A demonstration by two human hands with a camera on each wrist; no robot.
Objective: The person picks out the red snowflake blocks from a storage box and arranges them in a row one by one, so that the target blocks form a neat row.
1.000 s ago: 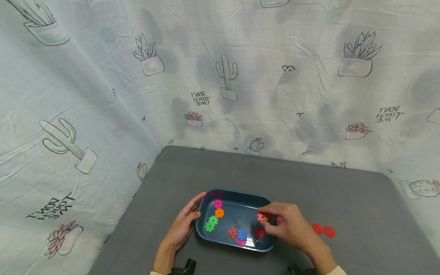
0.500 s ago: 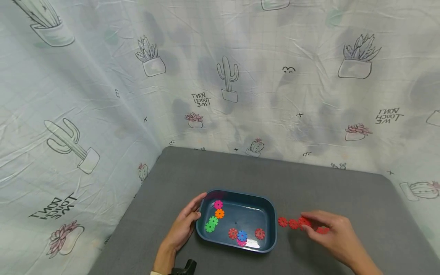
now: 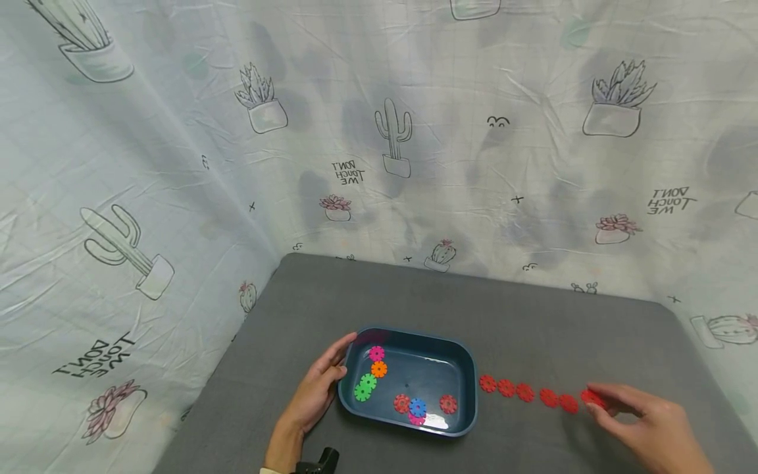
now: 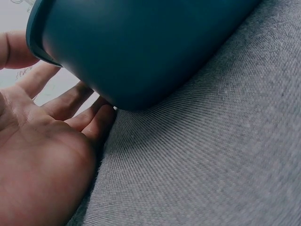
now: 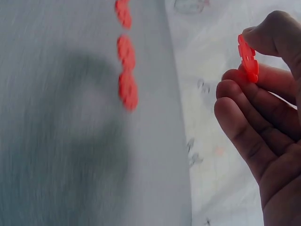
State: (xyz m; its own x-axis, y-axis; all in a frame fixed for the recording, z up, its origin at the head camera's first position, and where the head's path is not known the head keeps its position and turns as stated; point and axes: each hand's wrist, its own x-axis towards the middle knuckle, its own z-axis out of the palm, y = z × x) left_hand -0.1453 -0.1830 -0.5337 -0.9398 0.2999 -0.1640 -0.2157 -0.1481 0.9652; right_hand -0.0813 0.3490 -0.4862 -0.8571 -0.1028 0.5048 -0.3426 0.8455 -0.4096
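A dark blue tray sits on the grey table; its outer wall fills the left wrist view. Inside lie pink, orange, green, blue and red toothed discs. My left hand rests against the tray's left end, fingers straight along the wall. Right of the tray runs a row of red discs, seen blurred in the right wrist view. At the row's right end my right hand pinches a red disc between thumb and fingers.
A cactus-print cloth hangs behind and to the left of the table. The table's right edge lies close to the right hand. A dark object shows at the bottom by my left wrist.
My right hand left the tray with a red disc and travelled right along the table. The row of red discs beside the tray has grown longer. The left hand stayed put.
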